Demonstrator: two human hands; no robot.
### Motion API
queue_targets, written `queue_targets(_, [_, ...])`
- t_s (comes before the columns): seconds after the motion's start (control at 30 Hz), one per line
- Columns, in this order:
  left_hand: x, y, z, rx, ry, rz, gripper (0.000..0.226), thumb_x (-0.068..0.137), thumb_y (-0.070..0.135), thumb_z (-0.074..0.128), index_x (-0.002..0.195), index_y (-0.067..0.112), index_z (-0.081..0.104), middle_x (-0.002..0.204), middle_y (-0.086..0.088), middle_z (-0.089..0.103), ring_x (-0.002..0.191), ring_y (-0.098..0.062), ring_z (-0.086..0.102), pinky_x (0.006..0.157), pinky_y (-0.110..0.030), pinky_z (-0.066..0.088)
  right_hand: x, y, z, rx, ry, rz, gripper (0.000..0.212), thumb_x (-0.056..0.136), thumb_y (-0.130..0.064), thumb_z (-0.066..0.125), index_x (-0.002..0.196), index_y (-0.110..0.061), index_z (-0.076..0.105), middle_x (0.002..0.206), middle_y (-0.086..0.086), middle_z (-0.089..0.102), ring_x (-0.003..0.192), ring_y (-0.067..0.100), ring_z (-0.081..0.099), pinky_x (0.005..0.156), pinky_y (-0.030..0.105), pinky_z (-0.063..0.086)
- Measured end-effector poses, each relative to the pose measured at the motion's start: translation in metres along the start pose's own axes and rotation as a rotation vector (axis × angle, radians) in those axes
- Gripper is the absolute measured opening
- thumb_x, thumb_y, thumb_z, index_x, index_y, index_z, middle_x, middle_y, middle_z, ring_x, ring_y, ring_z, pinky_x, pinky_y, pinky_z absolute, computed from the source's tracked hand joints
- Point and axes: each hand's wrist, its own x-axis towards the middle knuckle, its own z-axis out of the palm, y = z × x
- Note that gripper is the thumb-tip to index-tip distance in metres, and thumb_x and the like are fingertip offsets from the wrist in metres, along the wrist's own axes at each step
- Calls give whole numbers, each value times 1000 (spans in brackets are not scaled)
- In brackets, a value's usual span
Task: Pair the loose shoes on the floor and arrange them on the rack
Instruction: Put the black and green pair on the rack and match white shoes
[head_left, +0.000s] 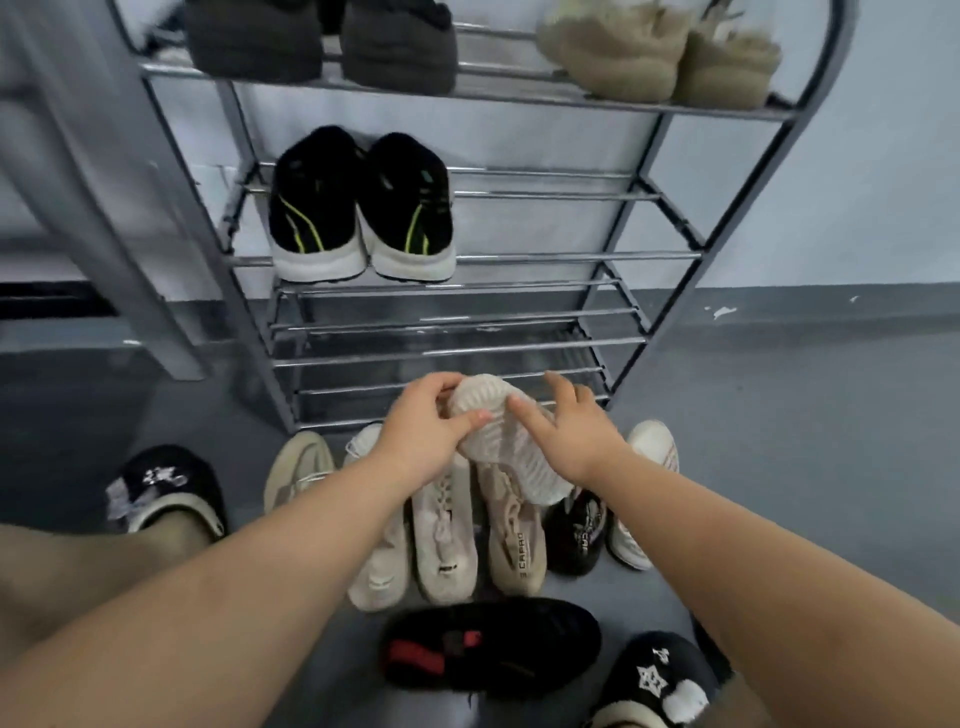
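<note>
Held item: pale shoe (506, 441), sole up, lifted above the floor row, just near of the rack (675, 260) base.
Left hand (421, 441): grip curled round the toe end, thumb pressed on the ribbed sole.
Right hand (576, 431): grip spread, fingers laid on the sole and far edge; pinch not confirmed.
Floor row: beige shoes (447, 540) side by side directly under the held item; black shoe (493, 644) nearer.
Rack state: black pair (363, 208) on middle shelf; two lower shelves free.
Risk, slip: hold mostly one-sided; likely drop onto the row, scattering it.
Risk, mismatch: near-identical pale shoes; wrong partner probable without checking.
Risk, placement: rail shelves; heel may tip through a gap.
</note>
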Motion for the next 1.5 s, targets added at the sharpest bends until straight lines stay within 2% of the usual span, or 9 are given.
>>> queue_targets(0.1, [-16, 1, -17, 139, 103, 87, 46, 75, 27, 77, 117, 19, 59, 109, 4, 56, 102, -13, 56, 94, -32, 47, -16, -29, 0, 362, -84, 264, 89, 85, -75, 26, 153, -21, 7, 157, 12, 18, 140, 35, 29, 114, 47, 26])
queue_targets(0.23, [-35, 6, -34, 141, 192, 137, 46, 73, 25, 78, 115, 19, 59, 104, 9, 49, 99, -10, 51, 90, -26, 42, -31, -59, -4, 1000, -273, 528, 76, 83, -75, 36, 138, -22, 37, 132, 20, 46, 102, 38, 57, 88, 50, 51])
queue_targets(0.4, [-50, 8, -34, 186, -52, 219, 46, 72, 17, 77, 112, 26, 58, 108, 10, 46, 108, -11, 50, 95, -25, 40, -42, -64, 4, 1397, -352, 540, 52, 86, -60, 52, 104, -12, 61, 97, 13, 64, 85, 24, 63, 65, 32, 57])
queue_targets(0.53, [-52, 7, -20, 10, -184, 103, 42, 73, 23, 78, 111, 26, 58, 125, 7, 43, 114, -8, 45, 96, -20, 35, -50, -48, 18, 1410, -250, 610, 24, 90, -29, 59, 105, -10, 57, 87, 11, 64, 73, 22, 62, 51, 28, 52])
queue_targets(0.63, [-47, 2, -15, -354, -126, -285, 52, 83, 45, 65, 127, 22, 50, 135, 1, 46, 121, -18, 47, 104, -38, 42, -51, -36, 22, 1426, -233, 585, 32, 88, -21, 59, 118, -9, 54, 101, 11, 63, 79, 23, 63, 57, 32, 51])
queue_targets(0.77, [-47, -19, -13, -661, -334, -666, 52, 89, 53, 50, 125, 15, 55, 124, -8, 62, 107, -25, 61, 86, -39, 52, -56, -27, 31, 1322, -355, 500, 37, 90, -13, 56, 127, -10, 52, 122, 13, 62, 97, 27, 63, 73, 38, 55])
queue_targets(1.0, [-52, -42, -21, -715, -416, -601, 18, 93, 16, 54, 109, 21, 60, 99, -3, 67, 89, -18, 63, 76, -32, 52, -60, -5, 37, 1150, -517, 347, 49, 87, 0, 61, 130, -22, 52, 126, 6, 61, 103, 23, 61, 74, 39, 55])
queue_targets(1.4, [-46, -70, -22, -704, -491, -624, 46, 88, -5, 53, 125, 21, 50, 101, -6, 65, 88, -22, 61, 72, -35, 50, -55, 11, 60, 1008, -471, 303, 59, 84, -6, 68, 135, -26, 46, 121, 5, 65, 113, 26, 61, 91, 49, 51])
queue_targets(1.5, [-43, -74, -18, -689, -518, -652, 47, 87, -4, 54, 128, 19, 48, 108, -9, 65, 92, -25, 62, 76, -36, 52, -55, 19, 65, 1015, -478, 336, 55, 83, -11, 70, 133, -21, 48, 121, 3, 65, 107, 23, 63, 82, 44, 55])
